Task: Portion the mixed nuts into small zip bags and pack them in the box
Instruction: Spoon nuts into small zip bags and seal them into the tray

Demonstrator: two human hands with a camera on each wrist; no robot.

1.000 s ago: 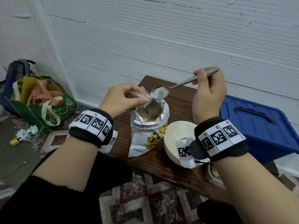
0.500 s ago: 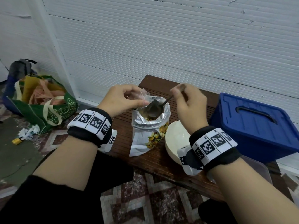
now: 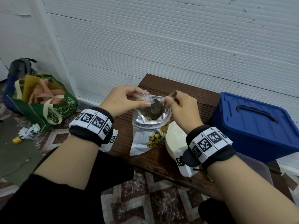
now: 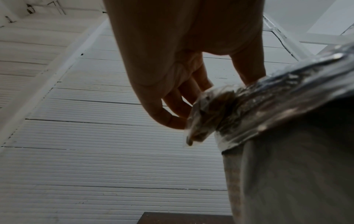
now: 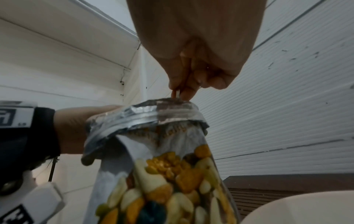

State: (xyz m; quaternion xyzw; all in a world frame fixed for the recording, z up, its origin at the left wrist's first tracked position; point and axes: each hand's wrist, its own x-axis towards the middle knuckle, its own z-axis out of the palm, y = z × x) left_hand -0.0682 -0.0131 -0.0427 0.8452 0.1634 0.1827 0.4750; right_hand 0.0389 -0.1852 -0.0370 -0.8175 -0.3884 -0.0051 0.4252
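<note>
Now right hand (image 3: 181, 109) dips spoon (image 5: 178, 92) into nut pouch (image 3: 148, 131); left hand (image 3: 124, 101) pinches zip bag (image 3: 146, 98).

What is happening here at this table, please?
A person is portioning mixed nuts. The right hand grips a spoon dipped into the open foil nut pouch, which stands on the wooden table. The left hand pinches a small clear zip bag, already holding some nuts, at the pouch's rim. A white bowl and a closed blue box wait at the right.
</note>
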